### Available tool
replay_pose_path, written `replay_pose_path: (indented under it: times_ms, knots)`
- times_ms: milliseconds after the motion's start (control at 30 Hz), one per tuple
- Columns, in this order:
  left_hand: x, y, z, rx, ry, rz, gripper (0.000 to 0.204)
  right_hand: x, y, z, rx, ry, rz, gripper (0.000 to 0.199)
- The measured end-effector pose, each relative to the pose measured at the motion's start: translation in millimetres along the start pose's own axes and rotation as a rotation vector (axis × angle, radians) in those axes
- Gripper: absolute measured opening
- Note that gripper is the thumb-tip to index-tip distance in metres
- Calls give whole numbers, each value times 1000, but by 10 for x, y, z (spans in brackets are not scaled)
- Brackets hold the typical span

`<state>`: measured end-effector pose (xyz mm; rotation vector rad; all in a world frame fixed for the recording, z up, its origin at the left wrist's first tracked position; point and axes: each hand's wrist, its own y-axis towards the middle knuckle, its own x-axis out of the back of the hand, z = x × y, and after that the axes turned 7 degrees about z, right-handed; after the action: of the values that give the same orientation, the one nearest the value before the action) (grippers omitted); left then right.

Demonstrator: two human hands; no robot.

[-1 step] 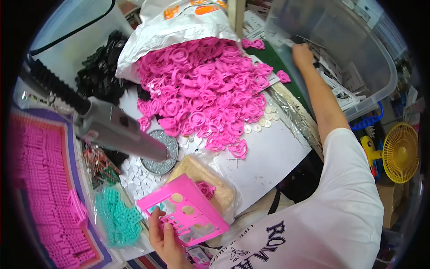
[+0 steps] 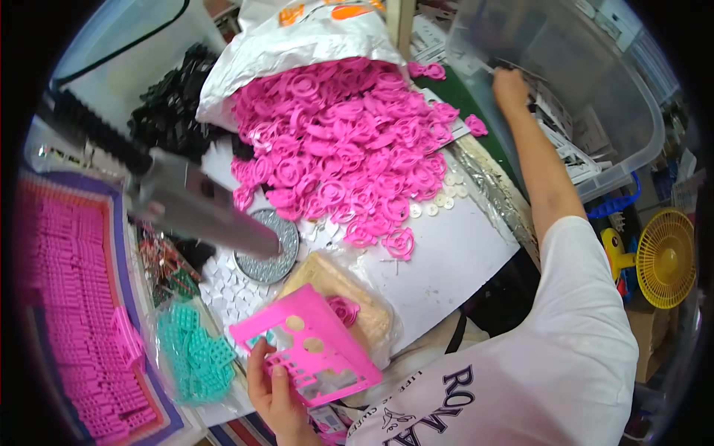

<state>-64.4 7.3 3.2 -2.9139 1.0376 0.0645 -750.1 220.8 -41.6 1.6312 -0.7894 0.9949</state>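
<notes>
My left hand [image 2: 279, 398] grips the lower left edge of a pink plastic panel [image 2: 320, 338] with round holes and a grid of small openings. The panel is tilted above a plastic-wrapped tan block [image 2: 379, 305], where a pink ring-shaped piece [image 2: 343, 311] lies. Stretched to the far right, my right hand [image 2: 510, 91] is inside a clear plastic bin [image 2: 632, 152], among flat white parts [image 2: 569, 157]. Its fingers are curled, and what they hold is hidden. A big heap of pink ring-shaped pieces [image 2: 335, 141] spills from a white sack [image 2: 297, 52] onto the white tabletop [image 2: 439, 275].
A grey post [image 2: 216, 215] rises from a round metal base [image 2: 268, 271] on the left. Beyond it lie black parts [image 2: 175, 104]. Turquoise grid pieces [image 2: 195, 357] sit in a bag beside stacked pink panels [image 2: 82, 312]. Small white discs [image 2: 448, 192] edge the heap. A yellow fan [image 2: 666, 259] stands right.
</notes>
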Motion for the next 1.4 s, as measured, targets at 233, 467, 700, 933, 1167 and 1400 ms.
replay_pose_path:
  times_ms: [233,467,700,933,1167,1400]
  knots:
    - [89,134,169,230,-196,168,70,1428,-1073,552,67,1695,-175,26]
    - [-107,245,199,395,-662,268,63,2649,-2946,1949,1680,1392,318,25]
    - [113,170,191,251,-606,21,30,2420,-3502,2066,674,2005,1367,72]
    - [-45,184,259,-293,444,-389,50,2507,-3970,2306,646,2022,1394,50]
    - [-68,-156,144,-196,105,-345,91,2432,-4166,2339,458,2009,1459,47]
    - [19,-15,79,-78,-145,-318,111,2413,-4039,2252,675,2020,1388,44]
